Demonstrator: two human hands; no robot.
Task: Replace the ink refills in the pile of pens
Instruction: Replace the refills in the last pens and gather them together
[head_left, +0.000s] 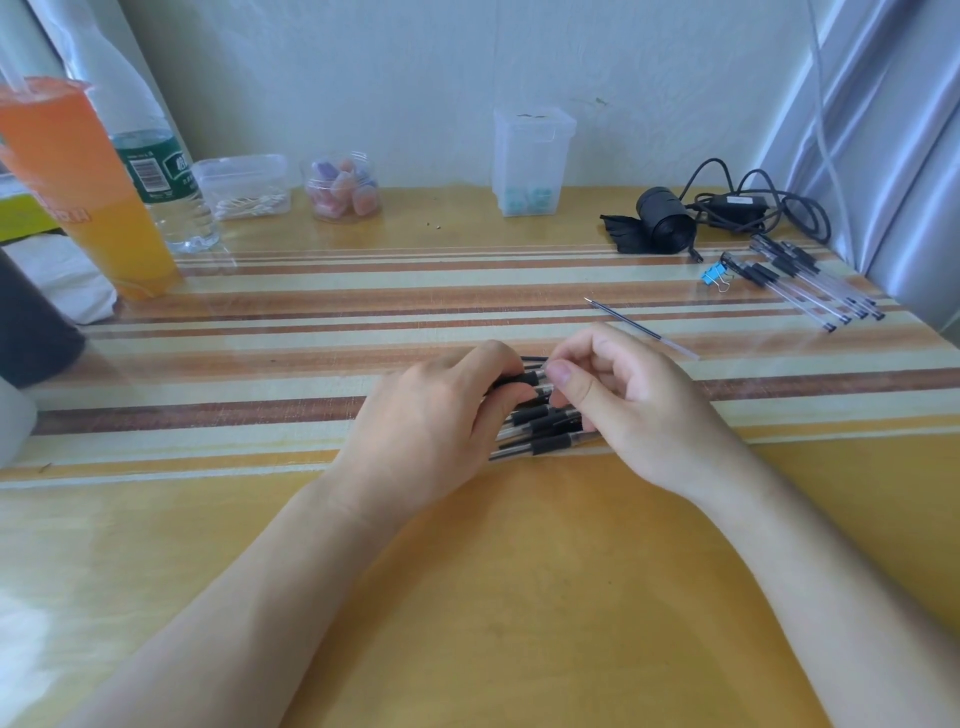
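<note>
Striped yellow wooden table (311, 519); left hand (431, 415) and right hand (628, 400) pinching one clear black-gripped pen (527, 378) above the pen pile (545, 434).

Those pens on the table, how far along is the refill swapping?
Probably early to midway. A group of clear pens lies aside at the far right, possibly finished. One loose refill lies beyond the hands. The left hand and right hand together hold one pen above the pile of pens, which still holds several to do.
</note>
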